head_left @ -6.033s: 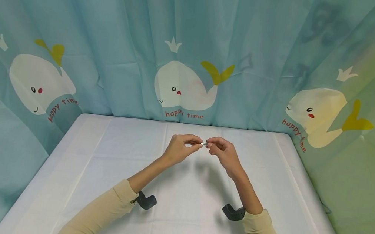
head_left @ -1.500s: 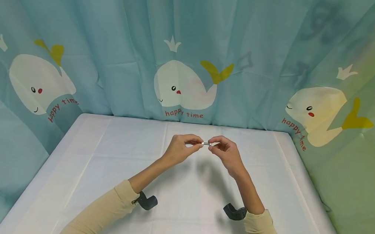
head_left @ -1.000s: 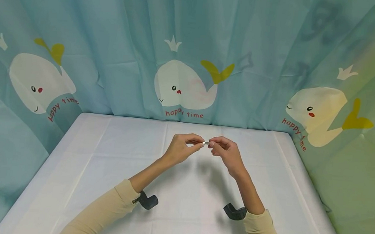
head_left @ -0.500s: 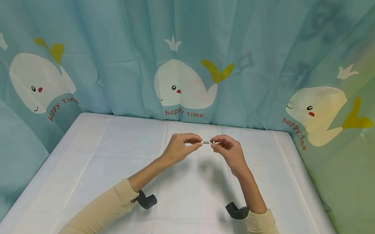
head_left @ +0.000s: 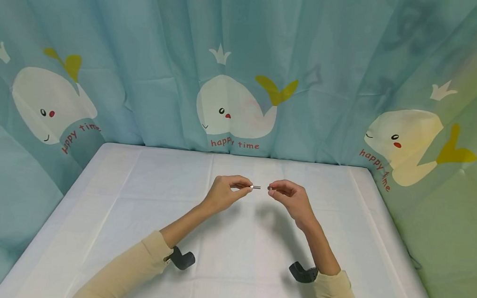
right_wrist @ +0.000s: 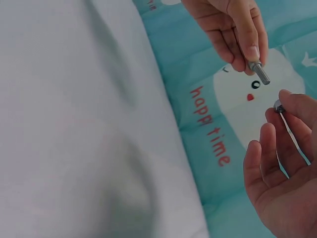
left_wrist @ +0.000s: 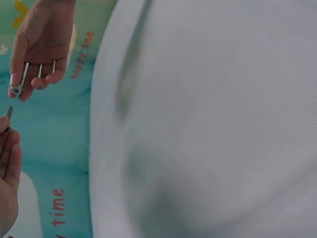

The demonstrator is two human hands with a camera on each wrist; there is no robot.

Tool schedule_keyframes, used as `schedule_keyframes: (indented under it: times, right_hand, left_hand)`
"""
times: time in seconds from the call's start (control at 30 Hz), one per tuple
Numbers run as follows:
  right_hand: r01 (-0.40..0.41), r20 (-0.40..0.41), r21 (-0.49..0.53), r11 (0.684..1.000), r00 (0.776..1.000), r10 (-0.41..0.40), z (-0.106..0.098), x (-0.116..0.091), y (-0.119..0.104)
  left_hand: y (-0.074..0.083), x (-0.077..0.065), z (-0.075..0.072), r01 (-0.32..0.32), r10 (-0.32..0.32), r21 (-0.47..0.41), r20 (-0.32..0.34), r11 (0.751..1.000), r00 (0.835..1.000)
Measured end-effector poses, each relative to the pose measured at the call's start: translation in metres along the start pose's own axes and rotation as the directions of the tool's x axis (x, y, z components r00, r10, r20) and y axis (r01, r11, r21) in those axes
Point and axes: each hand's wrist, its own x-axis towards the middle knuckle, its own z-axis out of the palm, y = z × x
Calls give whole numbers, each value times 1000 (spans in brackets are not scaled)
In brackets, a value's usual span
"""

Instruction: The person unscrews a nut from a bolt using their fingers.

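In the head view my left hand (head_left: 223,195) pinches a silver bolt (head_left: 256,187) by its head end between thumb and fingertips, the shank pointing right. Facing it, my right hand (head_left: 296,204) pinches a small metal nut (head_left: 270,188) between thumb and index finger. A narrow gap separates bolt and nut. From the right wrist, the bolt's shank (right_wrist: 264,76) sticks out below the left fingertips, and the nut (right_wrist: 278,105) shows at the right thumb tip. The nut's ring shape (left_wrist: 17,90) appears in the left wrist view. Both hands are raised over the table.
A white cloth covers the table (head_left: 228,271), with the hands' shadows on it. Behind it hangs a blue-green curtain (head_left: 149,98) printed with whales. Black curved wrist mounts (head_left: 183,259) stick out at both sleeves.
Earlier the nut sat on the bolt between both hands. Over the last second it has come off the shank's end, and the hands have moved apart and slightly down in the view.
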Motion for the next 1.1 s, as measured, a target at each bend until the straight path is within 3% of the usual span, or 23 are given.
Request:
schedule_keyframes:
  times: [0.3,0.43,0.67,1.1]
  right_hand:
    - [-55,15,-64,996,998,56,3,-6,22]
    - [-80,33,-94,992,996,84,3,-9,21]
    - [-50,23,-187,981,998,55,-1,-8,46]
    - [-37,67,-344,938,996,64,2,-10,60]
  left_hand:
    - [-19,-16,6,-1,0,12,25,1000,1000]
    - [-29,-21,9,16,-17,24,34,1000,999]
    - [-37,-27,11,47,-49,56,44,997,998]
    - [-50,-35,15,87,-92,79,55,993,994]
